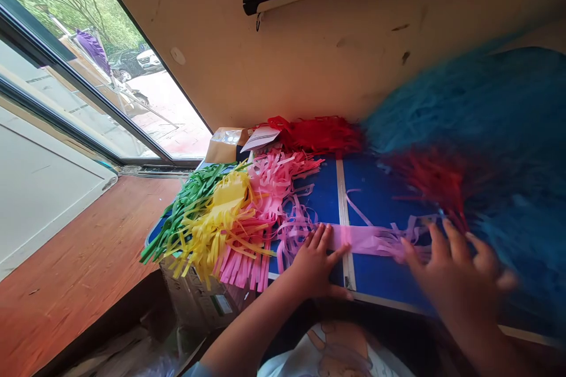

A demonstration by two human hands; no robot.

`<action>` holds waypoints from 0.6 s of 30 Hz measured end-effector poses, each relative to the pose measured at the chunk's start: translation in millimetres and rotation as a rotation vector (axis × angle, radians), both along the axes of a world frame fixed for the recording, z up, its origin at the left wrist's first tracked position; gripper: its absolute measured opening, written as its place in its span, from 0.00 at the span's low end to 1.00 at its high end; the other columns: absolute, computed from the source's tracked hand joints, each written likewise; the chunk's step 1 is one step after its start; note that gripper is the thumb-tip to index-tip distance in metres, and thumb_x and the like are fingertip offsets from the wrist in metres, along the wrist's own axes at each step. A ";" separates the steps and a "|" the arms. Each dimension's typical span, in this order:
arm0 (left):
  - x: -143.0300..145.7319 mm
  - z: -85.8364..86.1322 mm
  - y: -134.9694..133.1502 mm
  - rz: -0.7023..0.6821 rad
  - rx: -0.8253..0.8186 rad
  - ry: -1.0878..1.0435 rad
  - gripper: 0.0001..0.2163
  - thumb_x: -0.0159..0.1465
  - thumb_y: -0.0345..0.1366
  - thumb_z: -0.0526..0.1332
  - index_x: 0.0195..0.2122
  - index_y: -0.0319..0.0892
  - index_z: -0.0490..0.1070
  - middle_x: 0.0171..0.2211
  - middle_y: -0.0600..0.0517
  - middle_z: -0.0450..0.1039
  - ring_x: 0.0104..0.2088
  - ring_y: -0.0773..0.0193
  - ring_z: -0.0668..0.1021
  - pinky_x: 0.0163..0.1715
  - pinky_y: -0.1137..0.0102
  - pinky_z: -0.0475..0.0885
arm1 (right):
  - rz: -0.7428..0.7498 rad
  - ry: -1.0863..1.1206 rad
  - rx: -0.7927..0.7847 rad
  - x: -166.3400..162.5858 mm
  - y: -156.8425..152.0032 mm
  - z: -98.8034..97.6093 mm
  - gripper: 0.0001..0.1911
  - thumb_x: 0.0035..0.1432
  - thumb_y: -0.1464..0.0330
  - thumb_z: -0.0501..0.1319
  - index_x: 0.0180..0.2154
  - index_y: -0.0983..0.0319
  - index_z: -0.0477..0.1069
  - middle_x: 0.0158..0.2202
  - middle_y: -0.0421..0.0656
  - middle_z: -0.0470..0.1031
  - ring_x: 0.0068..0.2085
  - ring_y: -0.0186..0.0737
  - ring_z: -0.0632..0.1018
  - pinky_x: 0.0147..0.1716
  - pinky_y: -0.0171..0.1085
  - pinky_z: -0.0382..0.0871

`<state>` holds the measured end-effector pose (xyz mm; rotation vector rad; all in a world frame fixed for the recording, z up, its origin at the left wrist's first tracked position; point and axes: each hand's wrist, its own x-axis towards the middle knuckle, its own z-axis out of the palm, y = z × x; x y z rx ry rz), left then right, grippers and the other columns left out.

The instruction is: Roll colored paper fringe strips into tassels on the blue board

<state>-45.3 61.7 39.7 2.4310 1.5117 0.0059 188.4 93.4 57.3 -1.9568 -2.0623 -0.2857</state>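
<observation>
A light purple tissue-paper tassel (pixel 363 239) lies stretched sideways across the blue table, its middle uncut and both ends fringed. My left hand (pixel 315 262) rests spread on its left part, fingertips pressing near the fringe. Over the fringe at the right end is my right hand (pixel 462 274), blurred, its fingers apart; whether any strand sits between them I cannot make out. Just beyond the right fingers lies a red tassel (pixel 437 179), smeared by motion.
Green (pixel 188 206), yellow (pixel 230 200) and pink tassels (pixel 283 182) are heaped at the left. A red bundle (pixel 325 135) lies along the wall, and a large blue fringed mass (pixel 477 106) covers the right. A cardboard box (pixel 198 297) stands below the table edge, near a window.
</observation>
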 end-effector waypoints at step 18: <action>6.9 -0.2 -4.5 0.072 0.037 -0.045 0.45 0.47 0.68 0.52 0.63 0.52 0.46 0.64 0.38 0.35 0.62 0.34 0.41 0.56 0.43 0.44 | 0.716 0.158 0.055 -39.6 -14.0 -21.4 0.24 0.61 0.59 0.49 0.54 0.65 0.64 0.53 0.50 0.68 0.52 0.45 0.69 0.50 0.43 0.59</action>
